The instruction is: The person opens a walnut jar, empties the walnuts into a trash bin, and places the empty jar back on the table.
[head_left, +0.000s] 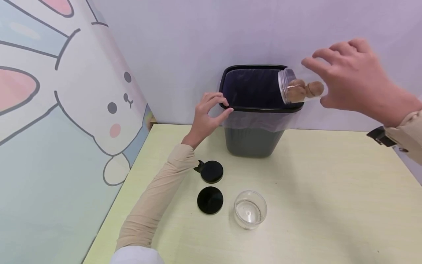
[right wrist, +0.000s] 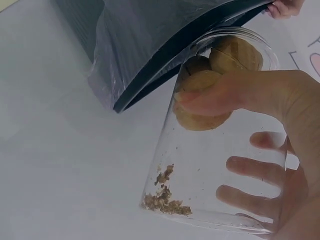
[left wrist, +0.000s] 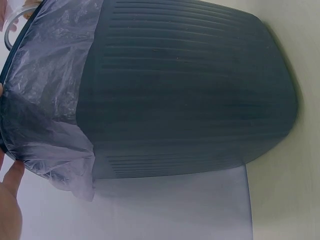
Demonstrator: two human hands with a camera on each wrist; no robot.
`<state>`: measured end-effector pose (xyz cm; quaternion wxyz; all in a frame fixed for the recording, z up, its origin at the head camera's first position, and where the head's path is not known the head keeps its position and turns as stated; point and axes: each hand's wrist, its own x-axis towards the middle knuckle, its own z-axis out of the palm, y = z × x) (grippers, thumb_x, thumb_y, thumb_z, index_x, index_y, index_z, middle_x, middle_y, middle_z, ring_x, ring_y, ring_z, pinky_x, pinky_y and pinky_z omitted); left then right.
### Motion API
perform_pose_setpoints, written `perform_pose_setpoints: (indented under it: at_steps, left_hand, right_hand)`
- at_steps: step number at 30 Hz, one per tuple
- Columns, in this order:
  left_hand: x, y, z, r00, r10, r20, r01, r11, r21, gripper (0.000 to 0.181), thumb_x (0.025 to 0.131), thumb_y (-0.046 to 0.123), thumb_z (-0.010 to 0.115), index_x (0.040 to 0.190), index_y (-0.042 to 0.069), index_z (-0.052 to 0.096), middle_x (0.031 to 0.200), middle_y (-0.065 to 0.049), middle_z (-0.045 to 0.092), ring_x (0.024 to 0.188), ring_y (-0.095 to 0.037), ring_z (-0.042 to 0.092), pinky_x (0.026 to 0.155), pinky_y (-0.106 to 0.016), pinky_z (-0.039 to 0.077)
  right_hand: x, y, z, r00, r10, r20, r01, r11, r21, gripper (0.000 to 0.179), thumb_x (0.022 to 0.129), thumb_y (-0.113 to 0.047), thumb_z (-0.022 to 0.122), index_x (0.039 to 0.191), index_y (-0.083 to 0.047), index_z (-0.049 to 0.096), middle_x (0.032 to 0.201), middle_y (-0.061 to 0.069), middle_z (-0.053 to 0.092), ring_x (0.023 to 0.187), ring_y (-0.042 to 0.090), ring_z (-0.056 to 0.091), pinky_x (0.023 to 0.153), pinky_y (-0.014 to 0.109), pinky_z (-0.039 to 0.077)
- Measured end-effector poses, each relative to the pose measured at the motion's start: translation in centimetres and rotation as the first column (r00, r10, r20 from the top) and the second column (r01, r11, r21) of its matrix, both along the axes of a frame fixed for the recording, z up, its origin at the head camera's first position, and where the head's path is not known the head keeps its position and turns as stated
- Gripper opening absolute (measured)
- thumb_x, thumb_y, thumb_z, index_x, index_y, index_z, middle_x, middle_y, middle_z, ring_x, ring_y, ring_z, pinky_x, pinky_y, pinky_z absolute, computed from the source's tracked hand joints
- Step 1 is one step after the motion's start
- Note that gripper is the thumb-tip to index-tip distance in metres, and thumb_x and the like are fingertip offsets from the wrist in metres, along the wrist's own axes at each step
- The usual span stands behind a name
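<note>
My right hand [head_left: 352, 79] grips a clear plastic jar [right wrist: 205, 165] tipped on its side, its open mouth over the right rim of a dark bin [head_left: 252, 141]. Inside the jar, brown walnuts [right wrist: 202, 117] lie towards the mouth, and brown crumbs [right wrist: 165, 200] cling near the base. The right wrist view shows the thumb along one side and the fingers behind the clear wall. With thumb and fingers, my left hand [head_left: 205, 117] pinches the bin's black rim at its front left corner. A translucent bag [head_left: 257, 121] lines the bin and folds down outside it.
Two round black lids [head_left: 212, 171] [head_left: 210, 200] lie on the pale table [head_left: 329, 205] in front of the bin. A clear round container [head_left: 250, 211] stands beside them, its lid off. The bin is close to the back wall; a rabbit-painted wall [head_left: 92, 95] rises on the left.
</note>
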<state>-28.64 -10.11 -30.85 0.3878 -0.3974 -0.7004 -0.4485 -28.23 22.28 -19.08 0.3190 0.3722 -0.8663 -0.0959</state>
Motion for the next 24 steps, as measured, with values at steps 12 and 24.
perform_pose_setpoints:
  at_steps: [12,24]
  left_hand:
    - [0.15,0.42,-0.12,1.000,-0.021,0.022,0.021,1.000,0.004,0.015,0.074,-0.008,0.074,0.084,-0.005,0.063,0.095,-0.020,0.059,0.098,-0.035,0.049,0.091,-0.035,0.040]
    - [0.46,0.61,-0.19,1.000,-0.014,0.028,0.013,1.000,0.005,0.015,0.074,-0.008,0.075,0.085,-0.005,0.064,0.096,-0.021,0.060,0.097,-0.034,0.049,0.090,-0.034,0.040]
  right_hand:
    - [-0.18,-0.07,0.29,1.000,0.017,0.000,-0.017,0.998,0.069,0.086,0.041,-0.003,0.075,0.123,-0.003,0.048,0.116,0.027,0.053,0.103,0.048,0.045,0.089,0.061,0.032]
    - [-0.30,0.03,0.49,0.999,-0.015,0.037,0.010,0.992,0.126,0.088,0.041,-0.005,0.078,0.124,-0.002,0.048,0.118,0.028,0.051,0.105,0.049,0.043,0.090,0.062,0.031]
